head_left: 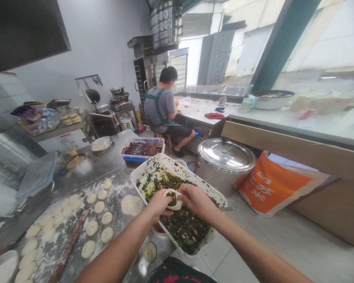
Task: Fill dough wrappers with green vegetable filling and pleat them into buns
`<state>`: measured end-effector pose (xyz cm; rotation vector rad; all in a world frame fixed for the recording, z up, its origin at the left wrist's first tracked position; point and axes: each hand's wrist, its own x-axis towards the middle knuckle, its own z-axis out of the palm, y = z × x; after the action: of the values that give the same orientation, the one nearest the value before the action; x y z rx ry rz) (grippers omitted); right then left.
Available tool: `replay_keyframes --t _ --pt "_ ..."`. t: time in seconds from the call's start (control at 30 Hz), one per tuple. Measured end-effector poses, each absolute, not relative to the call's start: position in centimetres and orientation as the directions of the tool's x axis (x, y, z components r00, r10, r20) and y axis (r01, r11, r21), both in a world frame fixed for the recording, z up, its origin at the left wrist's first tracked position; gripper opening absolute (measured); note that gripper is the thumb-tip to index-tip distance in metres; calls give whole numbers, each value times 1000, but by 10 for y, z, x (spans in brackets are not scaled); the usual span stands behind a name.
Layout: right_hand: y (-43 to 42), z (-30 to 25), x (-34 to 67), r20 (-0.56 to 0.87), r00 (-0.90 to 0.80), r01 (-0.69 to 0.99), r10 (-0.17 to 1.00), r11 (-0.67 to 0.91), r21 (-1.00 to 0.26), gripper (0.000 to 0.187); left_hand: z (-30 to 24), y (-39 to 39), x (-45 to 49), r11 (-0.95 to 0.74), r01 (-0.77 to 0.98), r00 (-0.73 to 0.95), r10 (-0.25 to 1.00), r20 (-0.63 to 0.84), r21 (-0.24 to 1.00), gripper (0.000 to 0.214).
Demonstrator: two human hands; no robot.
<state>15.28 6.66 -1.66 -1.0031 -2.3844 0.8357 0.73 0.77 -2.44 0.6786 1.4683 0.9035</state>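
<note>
Between my two hands is a round dough wrapper [177,204] with dark green chopped filling in its middle. My left hand [159,204] is closed round its left side. The fingers of my right hand [191,198] pinch the wrapper's upper right edge. Both hands are over a white tub [141,177] of green chopped vegetable filling [188,232]. Left of the tub, a flat dough round [131,205] lies on the floured steel table [118,239]. One filled bun [150,251] sits near the table's front edge.
Several small dough pieces [107,218] and a rolling pin [69,243] lie on the table. Behind the tub stands a container of dark red filling [143,148]. A lidded steel pot [227,155] and an orange sack [268,184] are right. A person [162,104] sits further back.
</note>
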Motion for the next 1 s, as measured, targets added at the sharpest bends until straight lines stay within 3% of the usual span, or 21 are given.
replay_keyframes --t 0.17,0.23,0.33,0.5,0.7,0.87,1.0 --pt "70 -20 154 91 -603 498 792 463 -733 12 -19 2 14 430 -499 25 875 -483 753 33" --pt "71 -21 154 79 -621 484 780 460 -744 12 -18 1 16 420 -565 41 874 -484 711 37" --pt "69 -19 154 79 -659 508 748 520 -686 13 -21 1 20 407 -505 -46 868 -494 762 38" --pt "59 -5 155 130 -739 548 661 702 -455 12 -27 2 26 411 -325 -114 877 -467 852 32" --pt "65 3 153 6 -744 601 668 673 -430 25 -27 3 24 429 -169 -93 890 -447 888 36" --pt "62 5 147 32 -766 593 642 724 -352 10 -29 5 21 478 -165 -52 869 -491 863 29" --pt "66 5 143 26 -725 622 688 672 -402 8 -26 10 15 503 -232 -27 853 -522 833 28"
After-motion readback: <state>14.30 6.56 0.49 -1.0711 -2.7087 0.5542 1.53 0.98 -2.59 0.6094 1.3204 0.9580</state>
